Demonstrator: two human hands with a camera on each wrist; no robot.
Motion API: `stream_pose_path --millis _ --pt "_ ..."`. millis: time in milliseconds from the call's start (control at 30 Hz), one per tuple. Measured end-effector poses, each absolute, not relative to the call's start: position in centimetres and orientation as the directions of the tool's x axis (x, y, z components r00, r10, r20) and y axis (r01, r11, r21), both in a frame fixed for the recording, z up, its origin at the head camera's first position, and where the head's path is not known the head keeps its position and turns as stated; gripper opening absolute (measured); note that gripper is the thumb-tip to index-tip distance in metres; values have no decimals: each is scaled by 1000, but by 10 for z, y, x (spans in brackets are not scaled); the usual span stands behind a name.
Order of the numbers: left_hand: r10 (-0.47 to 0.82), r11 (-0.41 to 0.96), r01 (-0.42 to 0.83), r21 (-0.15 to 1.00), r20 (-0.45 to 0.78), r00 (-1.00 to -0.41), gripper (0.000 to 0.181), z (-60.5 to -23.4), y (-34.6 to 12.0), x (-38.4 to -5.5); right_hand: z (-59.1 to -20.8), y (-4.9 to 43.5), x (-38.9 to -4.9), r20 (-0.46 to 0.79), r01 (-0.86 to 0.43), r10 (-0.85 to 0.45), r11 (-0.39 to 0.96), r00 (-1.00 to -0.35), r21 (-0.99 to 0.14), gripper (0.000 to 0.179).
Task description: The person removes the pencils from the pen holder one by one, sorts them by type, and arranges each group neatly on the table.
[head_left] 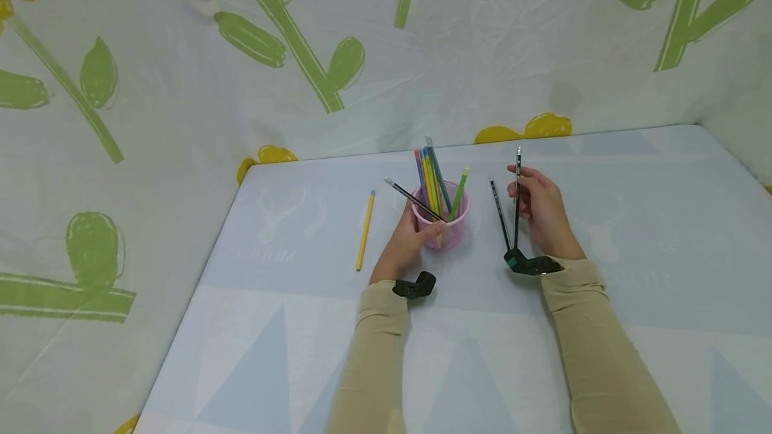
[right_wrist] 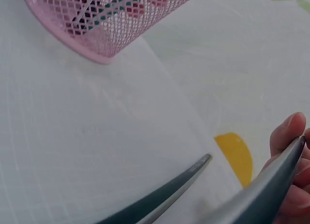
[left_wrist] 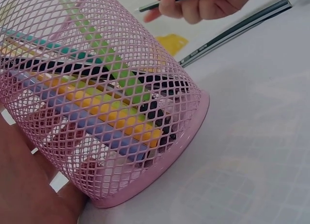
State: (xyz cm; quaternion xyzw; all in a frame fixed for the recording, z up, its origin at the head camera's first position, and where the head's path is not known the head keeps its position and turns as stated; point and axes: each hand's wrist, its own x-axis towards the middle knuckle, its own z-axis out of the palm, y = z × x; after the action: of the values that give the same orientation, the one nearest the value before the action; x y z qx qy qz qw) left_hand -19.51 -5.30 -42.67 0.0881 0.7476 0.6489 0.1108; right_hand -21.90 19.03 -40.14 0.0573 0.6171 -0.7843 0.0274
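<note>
In the pinching right grip [head_left: 539, 205], a dark pencil [head_left: 517, 220]; in the curled left grip [head_left: 405, 240], a pink cup [head_left: 455, 233].

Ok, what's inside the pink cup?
Pencils: purple, yellow, green, teal and black ones show. The cup and their overlap partly cover the lower ends, so I can't give an exact count.
</note>
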Motion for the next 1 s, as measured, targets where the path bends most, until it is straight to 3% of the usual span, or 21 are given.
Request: stream_pose_path --millis 233,667,833,1000 --pt "267 163 -17 987 -61 -962 74 -428 -54 -195 -416 194 -224 -192 181 51 -167 -980 -969 35" --pt "279 159 -25 987 -69 -958 81 -430 -54 -196 -422 196 -226 -185 177 59 -115 -981 -977 36" --pt "277 124 45 991 9 -961 92 -423 -49 -193 -421 195 -226 -175 167 70 -104 -982 -980 35" --pt "265 101 130 986 99 -959 88 -410 -40 -188 -421 194 -226 -178 174 82 -62 -981 -983 35"
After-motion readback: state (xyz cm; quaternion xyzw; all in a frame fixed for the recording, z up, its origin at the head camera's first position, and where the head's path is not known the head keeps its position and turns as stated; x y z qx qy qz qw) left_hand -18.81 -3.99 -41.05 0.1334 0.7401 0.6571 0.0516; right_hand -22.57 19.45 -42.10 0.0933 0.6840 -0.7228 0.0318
